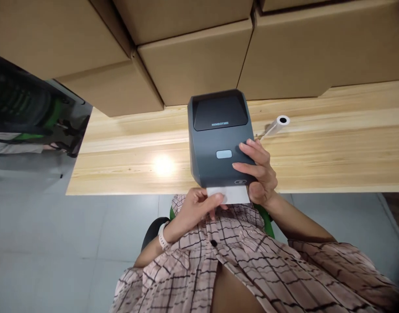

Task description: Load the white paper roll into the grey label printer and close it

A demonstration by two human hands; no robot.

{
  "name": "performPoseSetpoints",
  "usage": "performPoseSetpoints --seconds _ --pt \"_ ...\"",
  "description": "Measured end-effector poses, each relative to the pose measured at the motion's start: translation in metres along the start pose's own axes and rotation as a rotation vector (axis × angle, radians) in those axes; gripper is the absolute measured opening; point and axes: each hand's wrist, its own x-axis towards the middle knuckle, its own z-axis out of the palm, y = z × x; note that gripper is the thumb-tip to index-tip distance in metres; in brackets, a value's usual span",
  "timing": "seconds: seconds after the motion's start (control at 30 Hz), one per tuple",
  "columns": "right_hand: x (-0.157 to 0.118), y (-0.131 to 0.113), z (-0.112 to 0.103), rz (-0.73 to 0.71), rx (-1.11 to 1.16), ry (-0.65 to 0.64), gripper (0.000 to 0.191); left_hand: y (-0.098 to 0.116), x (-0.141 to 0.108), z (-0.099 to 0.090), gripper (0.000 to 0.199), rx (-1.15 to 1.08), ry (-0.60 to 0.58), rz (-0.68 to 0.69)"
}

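Observation:
A dark blue-grey label printer (204, 143) with a glossy black window and a pale button sits near the table's front edge. White label paper (233, 194) sticks out of its front. My left hand (202, 202) is closed on the left part of this paper, its thumb on top and the fingers mostly underneath. Against the printer's right side, my right hand (261, 169) grips the casing. Two of its fingertips lie on the cover and the thumb is by the front corner. Right of the printer is a small white paper roll (277, 124) with a dark core.
Large cardboard boxes (199, 65) are stacked along the back of the light wooden table (130, 152). The front table edge runs close to my body. Blurred dark and green items (26, 100) stand beyond the left end, over a grey tiled floor (72, 234).

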Motion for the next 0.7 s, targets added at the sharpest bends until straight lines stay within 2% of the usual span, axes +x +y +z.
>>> performPoseSetpoints --seconds 0.13,0.23,0.37,0.43,0.5,0.63,0.7 --pt "0.005 -0.002 -0.004 -0.039 -0.022 -0.027 0.048 0.008 0.008 0.006 0.056 -0.082 0.026 -0.009" --pt "0.018 -0.009 -0.013 -0.026 -0.052 -0.079 0.047 0.006 0.010 0.006 0.055 -0.103 0.003 -0.006" --pt "0.044 -0.017 -0.024 -0.028 -0.107 -0.230 0.052 -0.001 0.007 0.001 0.057 -0.092 -0.060 0.010" --pt "0.055 -0.018 -0.026 -0.044 -0.186 -0.342 0.048 -0.006 0.003 -0.003 0.062 -0.039 -0.056 0.048" --pt "0.064 -0.018 -0.026 -0.048 -0.245 -0.426 0.038 -0.010 -0.001 -0.008 0.066 0.037 0.055 0.138" --pt "0.072 -0.019 -0.020 -0.049 -0.259 -0.449 0.020 -0.011 -0.002 -0.019 0.062 0.074 0.522 0.513" --pt "0.071 -0.020 -0.018 -0.028 -0.274 -0.442 0.014 -0.009 0.004 -0.023 0.049 0.088 0.708 0.684"
